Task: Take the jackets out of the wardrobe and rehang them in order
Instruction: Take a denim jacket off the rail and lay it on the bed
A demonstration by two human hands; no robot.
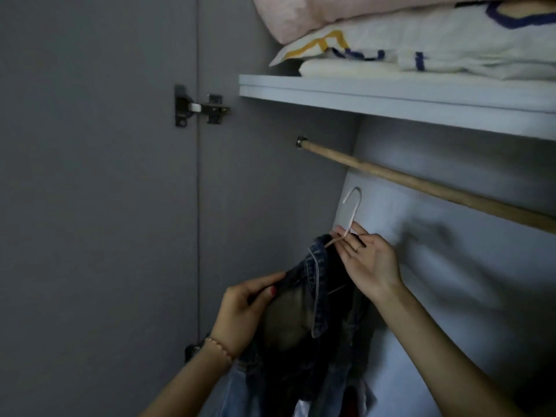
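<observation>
At lower centre, the left hand (243, 314) grips the collar of a denim jacket (304, 326) while the right hand (368, 261) pinches its white hanger (350, 218), the hook free below the bare wooden rail (421, 183) and shelf (391, 97) of folded bedding (421, 34).

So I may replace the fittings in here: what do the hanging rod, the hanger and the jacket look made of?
Hanging rod: looks like bare wood, tan and matte, with no metallic shine.
Hanger: thin, smooth and pale; plastic or coated wire, I cannot tell which. The right hand pinches its neck.
Jacket: dark blue denim, with pale contrast stitching along the collar; the left hand grips it.
</observation>
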